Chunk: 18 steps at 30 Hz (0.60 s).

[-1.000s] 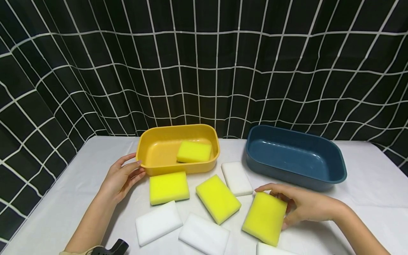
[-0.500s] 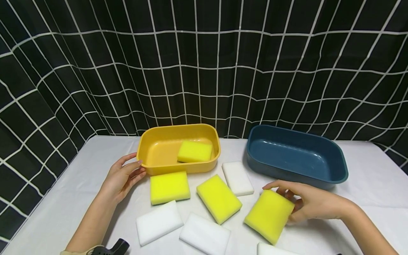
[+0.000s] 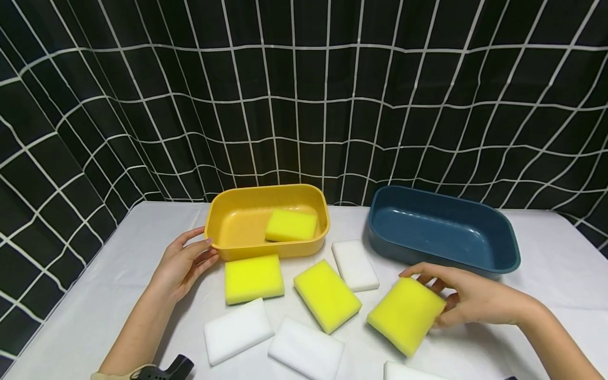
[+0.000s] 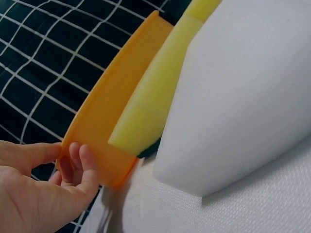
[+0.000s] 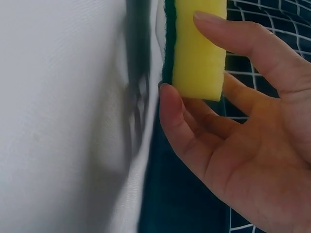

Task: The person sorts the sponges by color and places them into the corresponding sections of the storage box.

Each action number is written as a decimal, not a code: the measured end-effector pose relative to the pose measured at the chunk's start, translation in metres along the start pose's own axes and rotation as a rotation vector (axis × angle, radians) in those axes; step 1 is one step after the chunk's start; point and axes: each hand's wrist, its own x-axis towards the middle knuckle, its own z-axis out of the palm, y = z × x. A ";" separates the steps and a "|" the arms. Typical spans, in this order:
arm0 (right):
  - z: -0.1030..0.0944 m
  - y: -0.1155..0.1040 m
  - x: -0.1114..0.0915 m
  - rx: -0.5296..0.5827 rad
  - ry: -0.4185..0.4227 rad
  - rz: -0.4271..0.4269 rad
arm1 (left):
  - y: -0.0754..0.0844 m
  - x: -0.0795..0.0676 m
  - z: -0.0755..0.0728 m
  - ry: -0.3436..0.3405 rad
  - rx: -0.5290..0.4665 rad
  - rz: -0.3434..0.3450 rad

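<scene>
My right hand holds a yellow scouring sponge by its right end, between thumb and fingers. The sponge is tilted above the white tabletop; the right wrist view shows its dark green scouring side. At the left, my left hand touches the end of a yellow plastic bin with loosely bent fingers; the left wrist view has the fingertips against the bin's end wall. One yellow sponge lies inside that bin. Two more lie before it, a left sponge and a middle sponge.
A dark blue bin stands at the back right, beyond my right hand. Several white sponges lie on the tabletop, among them a far one, a left one and a front one. A black gridded curtain hangs behind.
My right hand has moved right and slightly up the view with the yellow sponge, which has turned and lifted away from the white sponge in front. My left hand stays at the yellow bin.
</scene>
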 end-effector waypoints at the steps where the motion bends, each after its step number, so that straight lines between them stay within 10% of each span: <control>1: -0.001 0.000 0.000 0.005 0.002 -0.001 | 0.000 0.000 0.000 0.000 -0.002 0.000; 18: -0.002 -0.004 -0.001 0.089 0.026 -0.007 | 0.000 0.000 0.000 -0.011 0.015 0.017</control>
